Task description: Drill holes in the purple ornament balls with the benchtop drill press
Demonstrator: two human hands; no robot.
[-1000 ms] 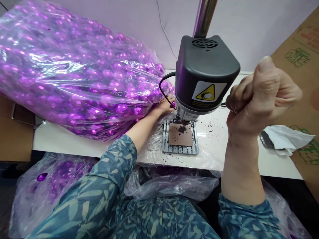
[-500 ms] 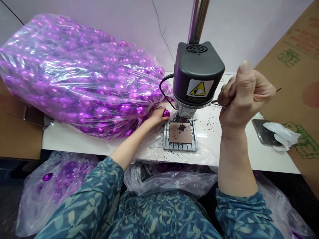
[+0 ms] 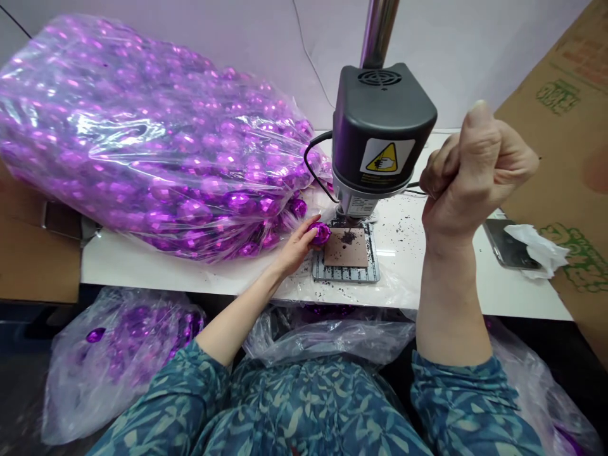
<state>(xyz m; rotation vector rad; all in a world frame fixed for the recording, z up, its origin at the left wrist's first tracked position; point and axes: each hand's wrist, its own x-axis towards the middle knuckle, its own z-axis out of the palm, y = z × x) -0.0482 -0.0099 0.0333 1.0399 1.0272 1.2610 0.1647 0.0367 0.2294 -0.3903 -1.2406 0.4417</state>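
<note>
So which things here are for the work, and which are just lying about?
Seem part of the work:
purple bauble, in the left hand
big clear bag, full of purple baubles
black machine
brown board, below it, with dark crumbs

Probably just lying about:
phone-like slab
white paper, partly over the slab

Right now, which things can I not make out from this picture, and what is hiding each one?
All in the head view:
Inside of the right hand: its curled fingers hide whether it grips anything.
Part of the purple ball: covered by the left hand.
Small print on the warning sticker: too small to read.
Part of the phone: covered by white paper.
Top of the metal pole: cut off by the upper edge.
</note>
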